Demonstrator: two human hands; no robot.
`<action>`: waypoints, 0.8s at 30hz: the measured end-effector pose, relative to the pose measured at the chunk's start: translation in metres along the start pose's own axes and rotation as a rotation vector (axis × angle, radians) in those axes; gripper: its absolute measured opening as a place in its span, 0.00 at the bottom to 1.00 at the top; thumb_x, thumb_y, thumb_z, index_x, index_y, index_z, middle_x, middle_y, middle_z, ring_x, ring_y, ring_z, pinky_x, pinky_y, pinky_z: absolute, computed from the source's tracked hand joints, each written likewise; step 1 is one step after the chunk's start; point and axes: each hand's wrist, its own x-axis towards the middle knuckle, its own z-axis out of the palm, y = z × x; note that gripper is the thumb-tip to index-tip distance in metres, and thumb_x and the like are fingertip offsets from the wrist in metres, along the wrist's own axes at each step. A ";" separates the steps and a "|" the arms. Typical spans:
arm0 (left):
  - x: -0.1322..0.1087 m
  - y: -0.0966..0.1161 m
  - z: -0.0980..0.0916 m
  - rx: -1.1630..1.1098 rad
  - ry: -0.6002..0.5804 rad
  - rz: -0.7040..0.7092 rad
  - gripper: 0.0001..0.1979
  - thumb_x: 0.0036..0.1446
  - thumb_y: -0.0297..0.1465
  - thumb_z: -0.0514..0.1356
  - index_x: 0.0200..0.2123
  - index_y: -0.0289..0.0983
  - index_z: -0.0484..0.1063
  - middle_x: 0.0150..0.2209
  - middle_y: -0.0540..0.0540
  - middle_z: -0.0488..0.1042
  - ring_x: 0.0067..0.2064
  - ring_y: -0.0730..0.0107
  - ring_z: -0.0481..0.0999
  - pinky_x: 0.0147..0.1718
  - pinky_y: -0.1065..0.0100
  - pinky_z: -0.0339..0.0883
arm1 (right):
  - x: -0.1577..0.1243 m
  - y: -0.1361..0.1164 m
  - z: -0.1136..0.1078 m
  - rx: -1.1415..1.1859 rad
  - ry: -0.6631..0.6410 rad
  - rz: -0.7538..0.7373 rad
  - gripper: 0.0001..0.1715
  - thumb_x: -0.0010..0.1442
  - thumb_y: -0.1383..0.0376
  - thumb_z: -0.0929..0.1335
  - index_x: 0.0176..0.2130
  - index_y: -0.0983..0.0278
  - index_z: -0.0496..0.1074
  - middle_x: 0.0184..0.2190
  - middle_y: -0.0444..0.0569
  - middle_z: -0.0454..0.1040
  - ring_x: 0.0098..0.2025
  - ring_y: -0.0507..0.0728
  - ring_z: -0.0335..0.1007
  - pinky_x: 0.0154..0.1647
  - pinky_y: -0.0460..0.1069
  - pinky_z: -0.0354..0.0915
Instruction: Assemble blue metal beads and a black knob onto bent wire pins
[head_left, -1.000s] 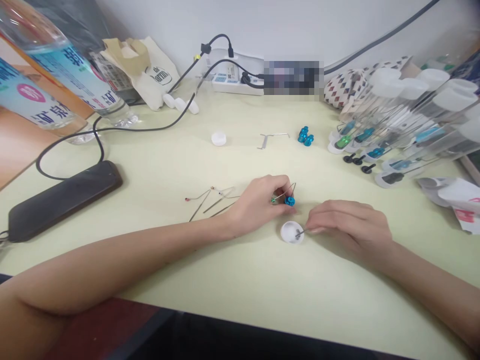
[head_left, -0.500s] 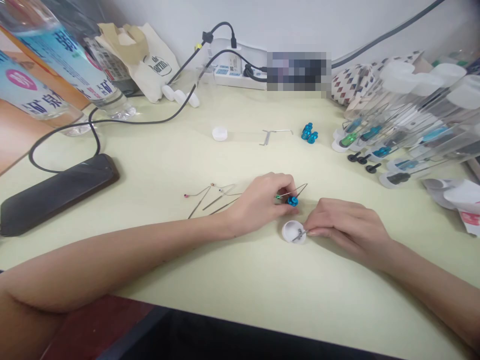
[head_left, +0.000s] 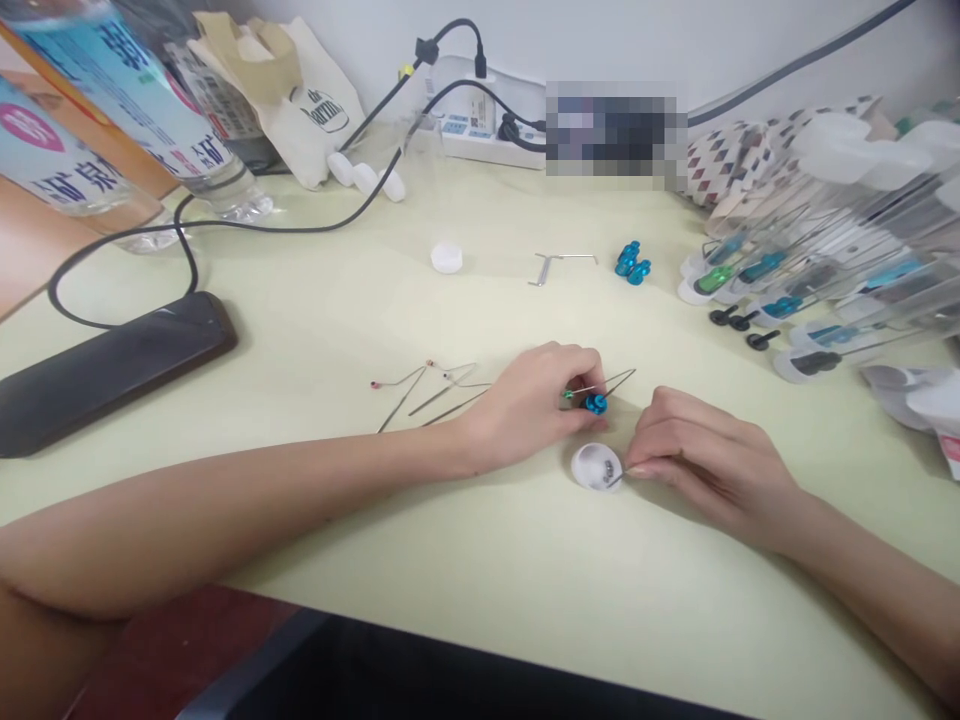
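Observation:
My left hand is closed on a small blue metal fitting. A thin bent wire with a green end runs from the same fingers. Below it stands a white round cap holding several tiny dark metal pieces. My right hand pinches a thin metal rod whose tip reaches into the cap; most of the rod is hidden by the fingers. Left of my left hand lie several bent wires with small coloured ends, partly covered by the forearm.
Farther back are hex keys, blue fittings and another white cap. Clear tubes with white caps and black screws stand or lie right. A black power bank, cable and bottles occupy the left.
The view has shifted slightly. My right fingers have drawn a little away from the cap, with the rod's tip now near its right rim. My left hand keeps its hold.

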 end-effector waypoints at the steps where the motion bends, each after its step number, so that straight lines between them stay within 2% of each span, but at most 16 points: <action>1: 0.000 0.000 0.000 0.001 0.002 0.002 0.05 0.50 0.24 0.61 0.30 0.36 0.66 0.33 0.52 0.72 0.36 0.74 0.68 0.37 0.70 0.62 | 0.000 0.000 0.000 -0.003 -0.003 -0.001 0.05 0.61 0.74 0.65 0.36 0.66 0.69 0.29 0.48 0.67 0.33 0.52 0.61 0.31 0.48 0.59; 24: 0.001 0.002 -0.001 0.002 -0.001 -0.008 0.05 0.50 0.25 0.61 0.29 0.36 0.66 0.33 0.51 0.72 0.36 0.73 0.68 0.37 0.69 0.62 | -0.002 0.003 0.001 -0.030 -0.029 -0.022 0.03 0.61 0.73 0.65 0.35 0.66 0.69 0.29 0.49 0.66 0.32 0.53 0.59 0.31 0.49 0.57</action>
